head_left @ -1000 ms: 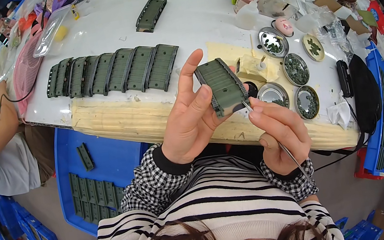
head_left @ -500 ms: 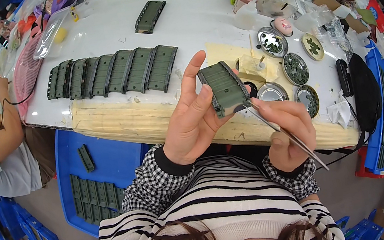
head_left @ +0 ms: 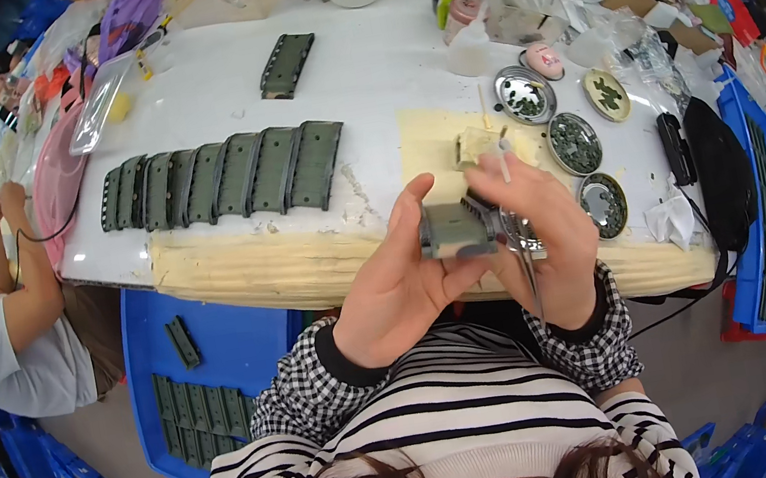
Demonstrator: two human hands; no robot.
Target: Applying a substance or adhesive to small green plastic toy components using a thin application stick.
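My left hand (head_left: 391, 288) grips a dark green curved plastic piece (head_left: 455, 225) with ribbed edges, held just above the table's near edge. My right hand (head_left: 550, 236) has metal tweezers (head_left: 531, 280) tucked in it, the shanks pointing down toward my body. Its fingertips are up against the right end of the green piece; motion blurs them a little. Whatever lies between those fingers and the piece is hidden. Behind the hands is a cream-coloured block (head_left: 479, 146) on a yellowish sheet (head_left: 427, 135).
Similar green pieces (head_left: 236, 177) stand in a row at left, with a single one (head_left: 287, 66) farther back. Round metal dishes (head_left: 576, 143) of small dark green parts sit at right. A blue bin (head_left: 213, 313) of green pieces is below left. Another person (head_left: 10, 342) sits at far left.
The green piece has been tipped and lowered in my left hand. My right hand has moved up and inward onto its right end, the tweezers now steeper. My view has shifted slightly.
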